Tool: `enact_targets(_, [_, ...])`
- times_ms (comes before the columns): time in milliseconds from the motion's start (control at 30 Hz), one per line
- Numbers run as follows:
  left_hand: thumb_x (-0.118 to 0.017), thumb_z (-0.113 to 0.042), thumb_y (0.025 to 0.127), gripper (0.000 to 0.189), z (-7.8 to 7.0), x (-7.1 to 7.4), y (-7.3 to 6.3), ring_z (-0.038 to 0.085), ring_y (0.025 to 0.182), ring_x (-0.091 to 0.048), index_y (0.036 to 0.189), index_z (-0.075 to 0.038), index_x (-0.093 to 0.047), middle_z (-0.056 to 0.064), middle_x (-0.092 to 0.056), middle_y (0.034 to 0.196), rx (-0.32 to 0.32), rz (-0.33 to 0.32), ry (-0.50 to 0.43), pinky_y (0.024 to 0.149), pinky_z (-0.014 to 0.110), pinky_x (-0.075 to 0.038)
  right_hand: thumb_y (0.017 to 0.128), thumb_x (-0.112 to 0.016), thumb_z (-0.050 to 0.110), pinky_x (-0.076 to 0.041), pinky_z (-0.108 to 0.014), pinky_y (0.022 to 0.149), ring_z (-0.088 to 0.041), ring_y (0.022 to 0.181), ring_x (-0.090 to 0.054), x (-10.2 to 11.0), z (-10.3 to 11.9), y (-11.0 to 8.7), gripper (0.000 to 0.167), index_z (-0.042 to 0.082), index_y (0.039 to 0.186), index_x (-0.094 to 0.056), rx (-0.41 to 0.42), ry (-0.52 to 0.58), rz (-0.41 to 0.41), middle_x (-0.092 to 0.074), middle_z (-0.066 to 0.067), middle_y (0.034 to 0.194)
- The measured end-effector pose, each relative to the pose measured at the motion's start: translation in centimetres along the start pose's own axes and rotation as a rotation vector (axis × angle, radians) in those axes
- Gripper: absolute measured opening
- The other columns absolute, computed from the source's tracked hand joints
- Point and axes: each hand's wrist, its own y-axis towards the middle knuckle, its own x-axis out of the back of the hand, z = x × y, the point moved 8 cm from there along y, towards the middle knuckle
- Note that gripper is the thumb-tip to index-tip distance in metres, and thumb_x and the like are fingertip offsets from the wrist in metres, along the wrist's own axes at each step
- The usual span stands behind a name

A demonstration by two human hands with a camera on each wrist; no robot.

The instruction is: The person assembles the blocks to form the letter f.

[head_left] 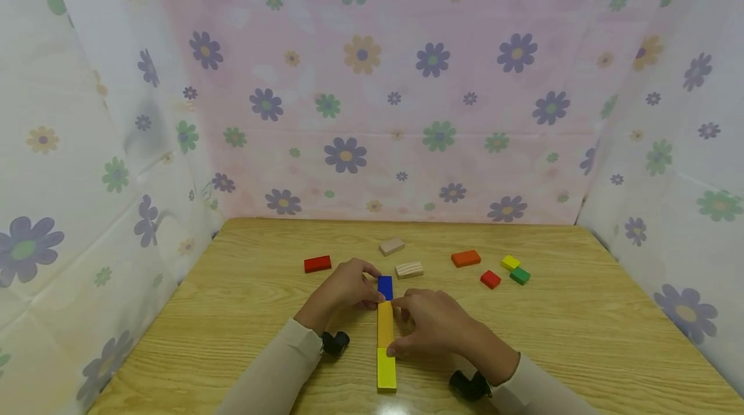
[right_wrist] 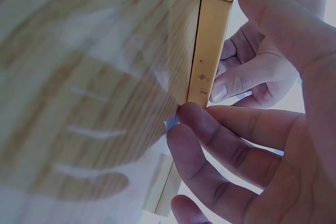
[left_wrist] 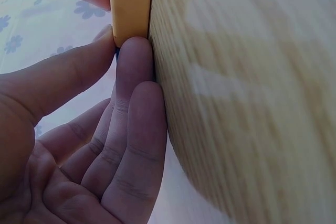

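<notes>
A row of three blocks runs away from the person: a yellow block (head_left: 386, 370) nearest, an orange-yellow block (head_left: 385, 324) in the middle and a blue block (head_left: 385, 287) at the far end. My left hand (head_left: 347, 286) holds the blue block from the left, index fingertip by its far corner, thumb at its joint with the orange-yellow one. From the right, my right hand (head_left: 436, 321) touches the row, index fingertip at the blue joint, thumb by the yellow joint. Fingers hide most of the blue block in the left wrist view.
Beyond the hands lie a red block (head_left: 317, 264), two plain wooden blocks (head_left: 409, 270) and an orange-red block (head_left: 466, 258). Farther right sit a small red block (head_left: 491, 279), a small yellow block (head_left: 511, 263) and a green block (head_left: 520, 275). Flowered cloth surrounds the wooden table (head_left: 261, 237).
</notes>
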Motion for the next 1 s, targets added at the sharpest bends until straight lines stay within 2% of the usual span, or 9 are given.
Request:
enact_targets(233, [-0.083, -0.009, 0.087, 0.051, -0.1, 0.0, -0.1, 0.020, 0.070, -0.075, 0.134, 0.000, -0.064, 0.005, -0.075, 0.080, 0.003, 0.001, 0.000, 0.069, 0.034, -0.062, 0.076, -0.075, 0.076, -0.048, -0.029, 0.068, -0.003, 0.079, -0.059, 0.2, -0.1, -0.2, 0.085, 0.014, 0.133, -0.069, 0.010, -0.006, -0.007, -0.068, 0.010, 0.099])
enact_targets(500, [-0.083, -0.009, 0.087, 0.051, -0.1, 0.0, 0.1, 0.020, 0.071, -0.075, 0.134, -0.001, -0.065, 0.005, -0.075, 0.081, 0.009, 0.002, -0.002, 0.068, 0.034, -0.062, 0.079, -0.077, 0.071, -0.052, -0.029, 0.070, -0.008, 0.085, -0.065, 1.2, -0.8, 0.5, 0.076, 0.017, 0.133, -0.071, 0.021, -0.010, -0.087, -0.072, 0.007, 0.102])
enact_targets(833, [-0.084, -0.008, 0.086, 0.051, -0.1, 0.0, 0.1, 0.021, 0.070, -0.075, 0.133, 0.000, -0.064, 0.007, -0.076, 0.080, 0.018, 0.010, -0.019, 0.067, 0.035, -0.062, 0.085, -0.083, 0.051, -0.057, -0.037, 0.082, -0.016, 0.100, -0.066, 2.9, -2.6, 1.6, 0.057, 0.016, 0.129, -0.072, 0.026, 0.072, -0.202, -0.069, 0.003, 0.113])
enact_targets(1000, [-0.084, -0.007, 0.086, 0.052, 0.2, 0.0, 0.3, 0.021, 0.071, -0.076, 0.133, 0.000, -0.064, 0.007, -0.076, 0.081, 0.024, 0.012, -0.028, 0.067, 0.034, -0.062, 0.088, -0.083, 0.038, -0.057, -0.044, 0.086, -0.025, 0.107, -0.066, 3.9, -3.6, 2.2, 0.050, 0.014, 0.130, -0.072, 0.045, 0.164, -0.268, -0.068, -0.005, 0.121])
